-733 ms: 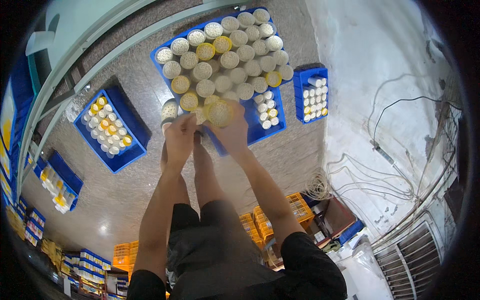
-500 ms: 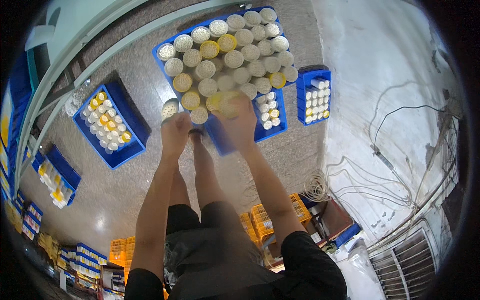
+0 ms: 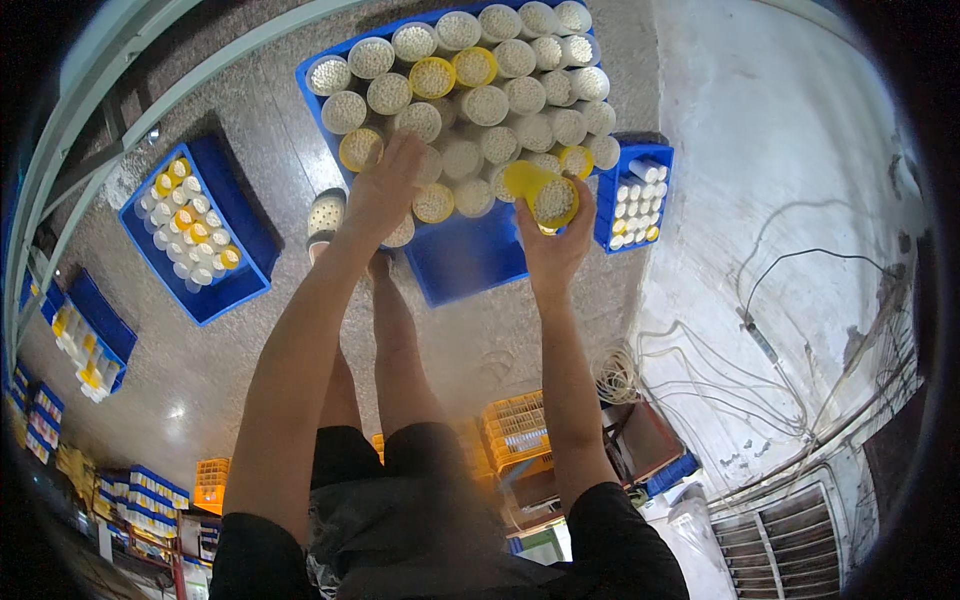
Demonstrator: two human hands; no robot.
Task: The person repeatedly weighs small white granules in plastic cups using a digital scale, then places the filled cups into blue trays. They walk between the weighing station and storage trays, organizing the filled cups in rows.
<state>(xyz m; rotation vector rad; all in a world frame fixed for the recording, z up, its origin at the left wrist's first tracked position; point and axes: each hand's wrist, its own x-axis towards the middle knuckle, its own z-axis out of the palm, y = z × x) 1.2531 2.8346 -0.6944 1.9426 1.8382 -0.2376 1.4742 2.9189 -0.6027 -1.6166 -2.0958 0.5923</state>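
My right hand (image 3: 558, 230) is closed round a yellow tub (image 3: 555, 200) packed with what look like white cotton swabs. The tub is tilted, its swab-filled end toward me, above the near right part of a large blue crate (image 3: 312, 100). My left hand (image 3: 385, 190) reaches over the crate's near left part, fingers stretched out over the tubs, with a pale tub (image 3: 417, 122) just beyond the fingertips. Many similar pale tubs, some yellow, stand in rows in the crate. My left hand hides several of them.
Smaller blue crates of tubs stand on the floor at left (image 3: 200, 315) and by the wall at right (image 3: 610, 245). Another blue crate (image 3: 460, 265) lies under the large one. Cables (image 3: 690, 375) hang along the white wall. Orange crates (image 3: 515, 425) are behind me.
My right hand has moved right, with a yellow tub in it. My left hand has gone from beside the large crate to over its tubs. The view has shifted slightly.
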